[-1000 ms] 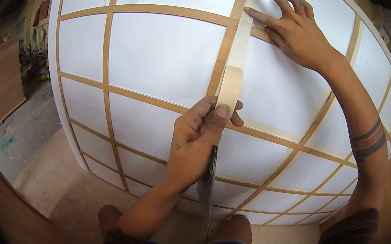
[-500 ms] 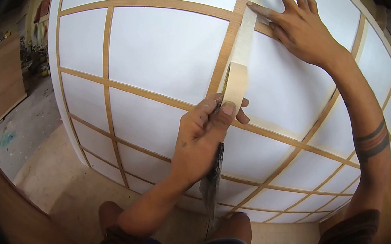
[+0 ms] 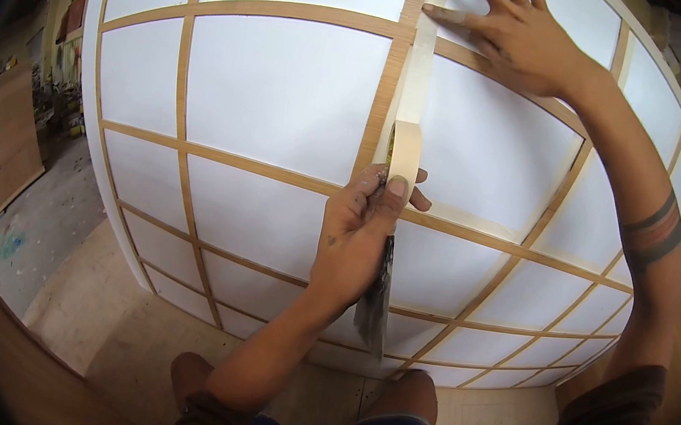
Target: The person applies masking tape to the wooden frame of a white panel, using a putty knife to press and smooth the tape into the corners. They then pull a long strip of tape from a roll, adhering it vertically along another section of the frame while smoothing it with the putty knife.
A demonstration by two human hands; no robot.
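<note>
My left hand (image 3: 351, 244) is closed around a roll of masking tape (image 3: 407, 148), thumb on its near side. A dark, smeared flat blade (image 3: 374, 310), which looks like a putty knife, hangs down from the same hand; its handle is hidden. From the roll, a pale tape strip (image 3: 418, 73) runs upward along a vertical wooden strip (image 3: 383, 90) of the white gridded panel (image 3: 278, 94). Up at the strip's top end, my right hand (image 3: 531, 45) is open with fingers spread, the index fingertip at the tape. Some fingertips are cut off by the frame.
Wooden strips divide the panel into white squares, and some carry pale bands along their edges. Below, my knees (image 3: 411, 395) are close to the panel's lower edge. A brown board (image 3: 4, 146) stands at the left beside a paint-spotted floor (image 3: 42, 218).
The tape roll and my left hand have shifted slightly, the roll moving a little down and left. My right hand has moved slightly left, its fingers still spread.
</note>
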